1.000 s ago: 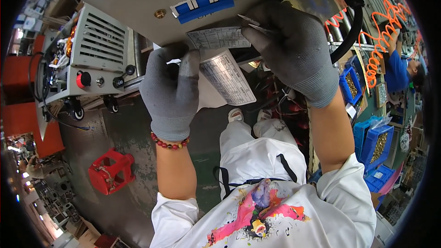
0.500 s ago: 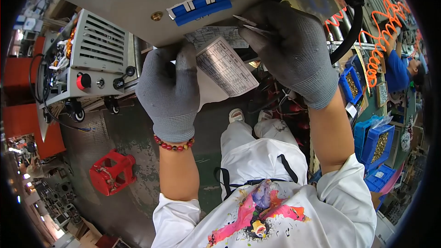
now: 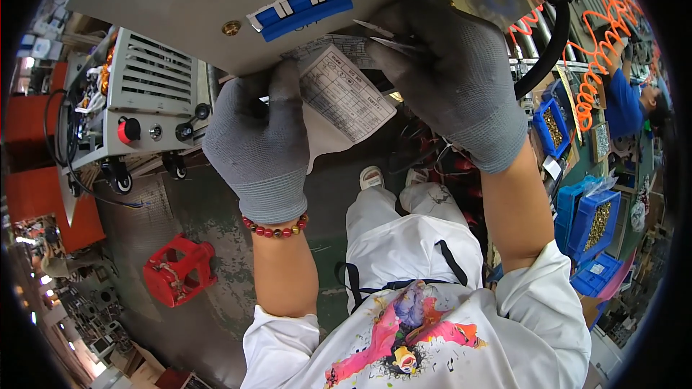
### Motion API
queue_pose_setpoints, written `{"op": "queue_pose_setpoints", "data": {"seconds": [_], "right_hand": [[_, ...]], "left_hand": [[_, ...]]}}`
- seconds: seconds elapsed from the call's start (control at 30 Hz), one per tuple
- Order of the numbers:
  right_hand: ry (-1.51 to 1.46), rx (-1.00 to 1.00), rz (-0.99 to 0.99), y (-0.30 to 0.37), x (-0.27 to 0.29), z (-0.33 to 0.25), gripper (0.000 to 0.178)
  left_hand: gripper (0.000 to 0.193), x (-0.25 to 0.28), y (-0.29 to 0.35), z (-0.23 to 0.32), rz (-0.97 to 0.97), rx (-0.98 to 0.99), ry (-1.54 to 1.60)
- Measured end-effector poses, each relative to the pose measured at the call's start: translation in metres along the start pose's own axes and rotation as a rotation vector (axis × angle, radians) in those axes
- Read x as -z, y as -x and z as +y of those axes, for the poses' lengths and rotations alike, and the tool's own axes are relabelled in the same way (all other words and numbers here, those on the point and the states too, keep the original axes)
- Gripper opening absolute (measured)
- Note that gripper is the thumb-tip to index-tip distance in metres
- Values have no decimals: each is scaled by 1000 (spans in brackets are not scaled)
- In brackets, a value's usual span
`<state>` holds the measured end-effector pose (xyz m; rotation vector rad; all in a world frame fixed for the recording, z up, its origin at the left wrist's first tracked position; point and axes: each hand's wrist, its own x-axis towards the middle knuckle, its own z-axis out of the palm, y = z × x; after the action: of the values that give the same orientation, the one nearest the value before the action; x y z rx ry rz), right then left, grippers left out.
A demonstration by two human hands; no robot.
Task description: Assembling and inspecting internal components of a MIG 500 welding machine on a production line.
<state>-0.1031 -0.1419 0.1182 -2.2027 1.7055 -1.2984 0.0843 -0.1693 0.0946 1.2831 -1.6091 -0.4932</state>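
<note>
Below the edge of a grey metal panel (image 3: 169, 11) fitted with a blue switch block (image 3: 306, 14), I watch over the head camera as two gloved hands work close together around a printed label sheet (image 3: 351, 97). The left hand (image 3: 258, 140), a red bead bracelet (image 3: 276, 230) at its wrist, is closed, its thumb along the sheet's left edge, gripping it; from my remote seat I cannot tell how the hidden fingers lie behind. The right hand (image 3: 458, 79) is curled around a pair of metal tweezers (image 3: 393, 45), whose prongs stand apart, pointing left toward the panel. I cannot tell whether the tips touch anything. The sheet hangs tilted between the hands, just under the panel, its printed face toward me and its pale lower part sagging beside the left glove. A vented grey cabinet (image 3: 155, 75) stands at left; a co-worker in blue (image 3: 627, 104) appears at far right.
</note>
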Motion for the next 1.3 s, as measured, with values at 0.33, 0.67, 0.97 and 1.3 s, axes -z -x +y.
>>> {"op": "queue_pose_setpoints", "data": {"seconds": [0.33,0.67,0.97,1.3], "right_hand": [[1,-46,16,4,0,-6,21],[-245,-199,172,18,31,-22,20],[-545,-199,-94,93,45,-30,16],[-533,-444,-138,137,74,-19,16]], "left_hand": [[20,0,1,-6,-76,65,-79],[24,-2,3,-3,-91,162,65],[31,-13,-1,34,-428,263,75],[27,-4,-9,16,-467,124,8]]}}
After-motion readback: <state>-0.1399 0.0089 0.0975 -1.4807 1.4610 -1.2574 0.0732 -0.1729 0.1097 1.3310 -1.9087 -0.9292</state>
